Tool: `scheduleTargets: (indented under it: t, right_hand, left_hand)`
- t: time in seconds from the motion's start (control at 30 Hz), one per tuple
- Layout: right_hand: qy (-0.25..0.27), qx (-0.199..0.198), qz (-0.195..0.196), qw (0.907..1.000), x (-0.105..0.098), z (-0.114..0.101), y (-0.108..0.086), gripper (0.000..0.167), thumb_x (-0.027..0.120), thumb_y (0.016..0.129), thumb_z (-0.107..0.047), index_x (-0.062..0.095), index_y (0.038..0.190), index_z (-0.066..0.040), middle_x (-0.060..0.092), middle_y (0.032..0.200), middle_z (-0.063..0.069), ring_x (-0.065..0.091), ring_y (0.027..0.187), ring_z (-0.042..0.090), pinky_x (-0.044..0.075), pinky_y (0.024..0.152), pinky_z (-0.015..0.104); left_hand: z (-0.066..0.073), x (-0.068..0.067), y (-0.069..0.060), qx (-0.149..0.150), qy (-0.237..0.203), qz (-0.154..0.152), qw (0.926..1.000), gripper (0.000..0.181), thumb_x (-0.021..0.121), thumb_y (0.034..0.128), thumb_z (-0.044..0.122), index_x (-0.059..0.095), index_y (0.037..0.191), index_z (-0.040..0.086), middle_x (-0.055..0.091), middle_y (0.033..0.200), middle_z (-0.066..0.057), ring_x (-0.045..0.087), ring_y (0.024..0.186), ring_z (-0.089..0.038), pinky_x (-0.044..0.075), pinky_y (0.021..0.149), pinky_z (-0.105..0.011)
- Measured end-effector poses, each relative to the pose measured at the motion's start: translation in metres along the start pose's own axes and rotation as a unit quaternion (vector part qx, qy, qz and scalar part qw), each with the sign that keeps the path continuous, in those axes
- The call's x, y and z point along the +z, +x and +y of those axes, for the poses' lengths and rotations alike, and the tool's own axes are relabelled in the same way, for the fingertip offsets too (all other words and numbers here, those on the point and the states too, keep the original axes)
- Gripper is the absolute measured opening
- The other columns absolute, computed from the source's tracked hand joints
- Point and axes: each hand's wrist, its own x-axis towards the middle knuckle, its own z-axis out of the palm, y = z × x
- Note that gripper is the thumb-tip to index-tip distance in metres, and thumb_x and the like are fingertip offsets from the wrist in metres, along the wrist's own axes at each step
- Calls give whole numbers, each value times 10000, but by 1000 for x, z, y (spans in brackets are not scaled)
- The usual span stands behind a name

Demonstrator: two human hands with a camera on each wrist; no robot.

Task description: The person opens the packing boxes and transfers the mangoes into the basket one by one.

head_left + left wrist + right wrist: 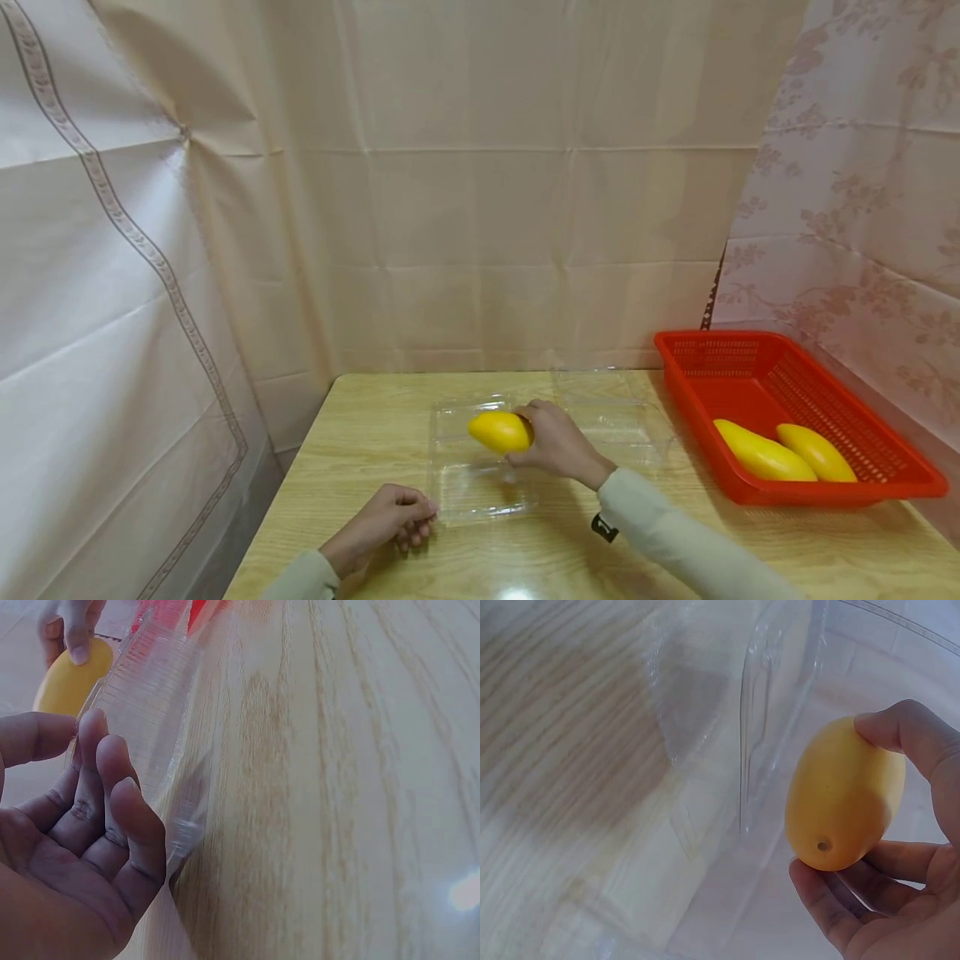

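My right hand (553, 442) grips a yellow mango (500, 432) over a clear plastic container (480, 508), thumb on one side and fingers on the other. In the right wrist view, the mango (840, 799) shows a small dark stem spot. At the container's near left corner, my left hand (390, 521) pinches the rim between thumb and index finger. The left wrist view shows the other fingers of this hand (90, 825) loosely curled beside the clear wall (142, 697).
A red plastic basket (738, 492) stands at the table's right side, with two yellow mangoes (765, 454) lying in its near end. Another clear plastic tray-like piece (615, 425) lies behind my right hand; whether it joins the container cannot be told. Cloth curtains (465, 208) surround the wooden table (375, 425).
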Motion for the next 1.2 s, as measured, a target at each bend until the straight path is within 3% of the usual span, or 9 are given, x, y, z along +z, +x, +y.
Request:
scheduleTargets:
  t: [0.5,0.97,1.2]
  right_hand:
    - [26,292,142,9995,-18,13,1,596,916,741,-303,704,1201,12,666,1040,55,572,868,176,511,777,372]
    - [142,387,342,9986,-36,29,-1,595,919,737,-268,695,1203,26,645,997,49,556,817,180,507,722,352]
    - [173,445,326,9983,-40,35,-2,607,912,746,-277,689,1224,22,669,1061,77,572,846,187,521,745,359]
  left_hand:
    - [-3,-1,0,79,6,-41,10000,278,631,1025,197,719,972,-61,677,748,-25,586,606,-103,464,531,-239]
    - [-1,1,0,-31,-22,14,10000,280,643,1022,218,722,962,-43,681,751,-28,581,609,-110,464,532,-251]
    - [-1,1,0,-48,-28,5,10000,282,647,1018,224,723,960,-41,680,752,-28,582,613,-113,465,534,-255]
